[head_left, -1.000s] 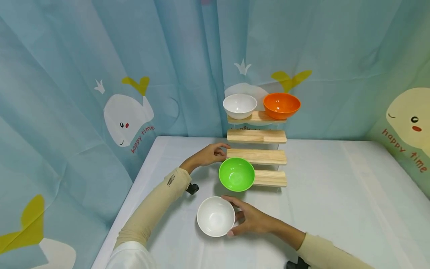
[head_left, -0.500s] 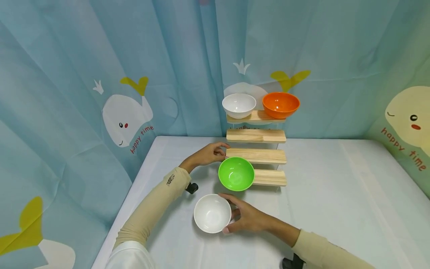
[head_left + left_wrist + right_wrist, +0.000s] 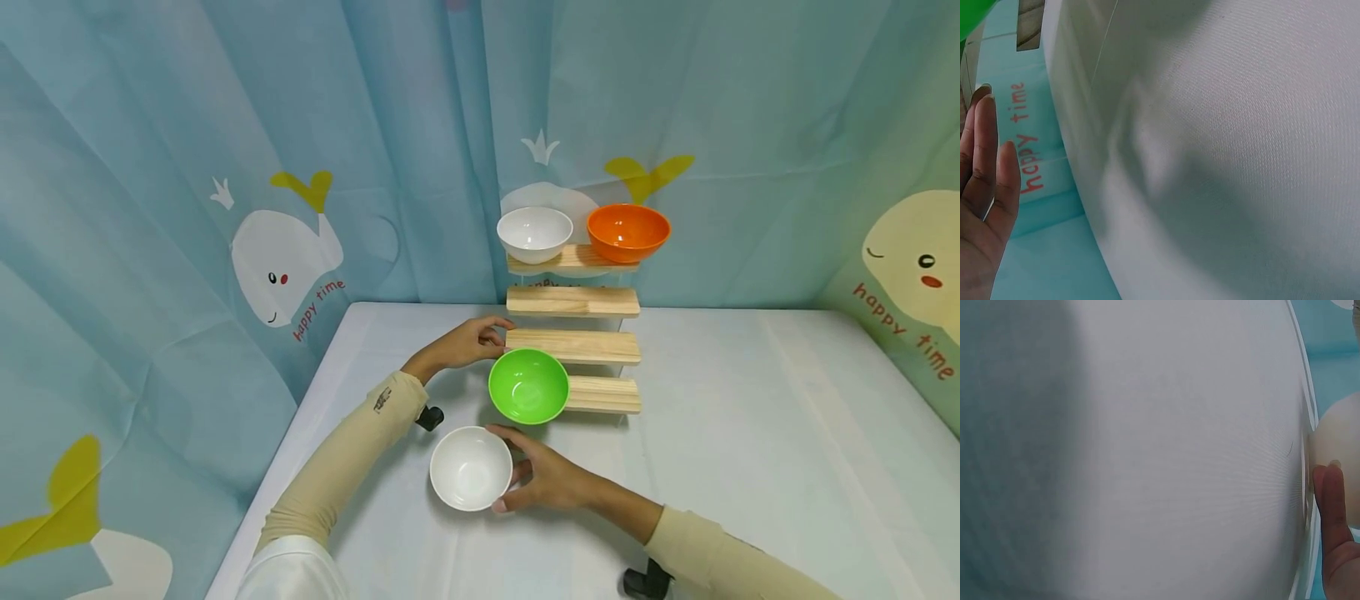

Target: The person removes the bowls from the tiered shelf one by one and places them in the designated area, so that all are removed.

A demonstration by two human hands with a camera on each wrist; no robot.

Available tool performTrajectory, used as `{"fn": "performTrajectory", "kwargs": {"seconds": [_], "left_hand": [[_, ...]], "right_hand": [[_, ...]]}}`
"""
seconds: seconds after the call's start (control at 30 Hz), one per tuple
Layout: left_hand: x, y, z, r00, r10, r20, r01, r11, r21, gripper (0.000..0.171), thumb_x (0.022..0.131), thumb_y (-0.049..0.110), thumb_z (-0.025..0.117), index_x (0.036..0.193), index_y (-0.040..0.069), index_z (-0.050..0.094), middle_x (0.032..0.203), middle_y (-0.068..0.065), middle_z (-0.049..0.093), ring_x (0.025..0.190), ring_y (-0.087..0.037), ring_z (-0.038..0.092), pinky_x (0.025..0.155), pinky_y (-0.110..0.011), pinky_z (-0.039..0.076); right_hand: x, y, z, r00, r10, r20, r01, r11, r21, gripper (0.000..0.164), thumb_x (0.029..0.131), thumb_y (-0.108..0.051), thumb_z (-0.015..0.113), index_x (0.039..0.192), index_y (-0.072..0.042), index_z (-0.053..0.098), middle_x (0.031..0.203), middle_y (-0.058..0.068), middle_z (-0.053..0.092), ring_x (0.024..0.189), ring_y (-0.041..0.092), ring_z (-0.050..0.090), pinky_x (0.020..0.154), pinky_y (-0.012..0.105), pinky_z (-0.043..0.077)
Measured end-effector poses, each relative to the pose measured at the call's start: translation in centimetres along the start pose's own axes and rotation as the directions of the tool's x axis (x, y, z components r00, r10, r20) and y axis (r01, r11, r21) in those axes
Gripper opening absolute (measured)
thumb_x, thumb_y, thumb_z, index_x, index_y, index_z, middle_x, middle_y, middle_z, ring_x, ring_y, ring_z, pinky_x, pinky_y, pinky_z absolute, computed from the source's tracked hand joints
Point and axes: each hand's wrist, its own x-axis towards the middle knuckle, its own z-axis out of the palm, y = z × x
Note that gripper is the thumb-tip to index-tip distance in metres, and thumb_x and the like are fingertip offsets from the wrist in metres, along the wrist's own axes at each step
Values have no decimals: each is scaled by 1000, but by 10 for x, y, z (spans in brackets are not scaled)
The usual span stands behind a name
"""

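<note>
My right hand (image 3: 551, 479) holds a white bowl (image 3: 471, 469) by its right side, thumb at the near edge and fingers along the far edge. The bowl faces up, low over the white table. In the right wrist view, fingertips lie against the pale outer wall of this bowl (image 3: 1344, 434). My left hand (image 3: 468, 343) is at the left end of a stepped wooden rack (image 3: 592, 347), fingertips right at a middle shelf. Its fingers (image 3: 986, 140) look mostly straight in the left wrist view. A green bowl (image 3: 528, 386) sits at the left of the lowest shelf, just beyond the white bowl.
On the top shelf stand another white bowl (image 3: 535, 234) and, to its right, an orange bowl (image 3: 628, 233). Two shelves between them and the green bowl are bare wood. A light blue printed curtain (image 3: 420, 150) hangs behind the white table (image 3: 750, 433).
My right hand has shifted the white bowl slightly left and away from me, nearer the rack. My left hand, the rack and the other bowls stay where they were.
</note>
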Motion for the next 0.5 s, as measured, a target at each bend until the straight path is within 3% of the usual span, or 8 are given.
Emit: {"fn": "performTrajectory", "kwargs": {"seconds": [0.5], "left_hand": [[-1,1,1,1000,-3,7,3,1000,5,47,101,14,61,145,5,48,112,-16,70,109,-25,67,98,-31,53]], "right_hand": [[2,2,2,999,-32,-7,32,999,13,104,78,-12,87,159,-7,22,147,28,40,97,26,69,82,31,58]]}}
